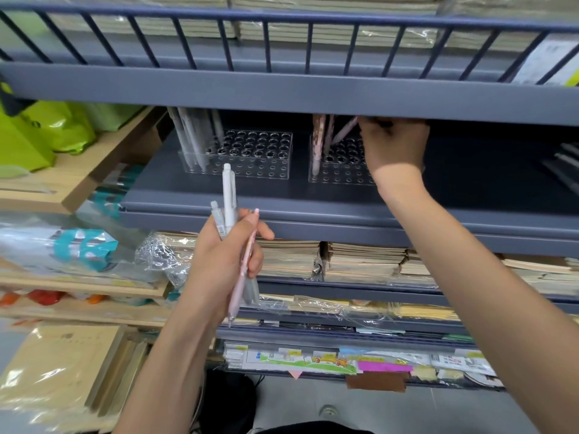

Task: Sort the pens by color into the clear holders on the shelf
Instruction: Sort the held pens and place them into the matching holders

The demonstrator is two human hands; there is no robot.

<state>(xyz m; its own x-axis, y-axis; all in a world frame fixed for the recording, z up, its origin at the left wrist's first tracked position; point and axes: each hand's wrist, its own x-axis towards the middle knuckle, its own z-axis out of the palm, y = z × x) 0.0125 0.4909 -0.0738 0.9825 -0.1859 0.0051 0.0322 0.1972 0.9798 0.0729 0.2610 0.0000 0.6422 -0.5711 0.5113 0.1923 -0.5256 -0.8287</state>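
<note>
Gripping a small bunch in my left hand, I hold the loose white pens and a loose pink pen in front of the grey shelf. My right hand pinches the top of a tilted pink pen whose tip sits in the right clear holder, just beside the standing pink pens. The sorted white pens stand in the left clear holder.

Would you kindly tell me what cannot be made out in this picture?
Head view:
- Tops of the white pens in the left clear plastic holder: hidden by the grey metal upper shelf edge.
- Right hand's fingertips, and whether they pinch the slanted pink pen: hidden by that edge.
- Right clear plastic holder's right end: behind the right hand.
</note>
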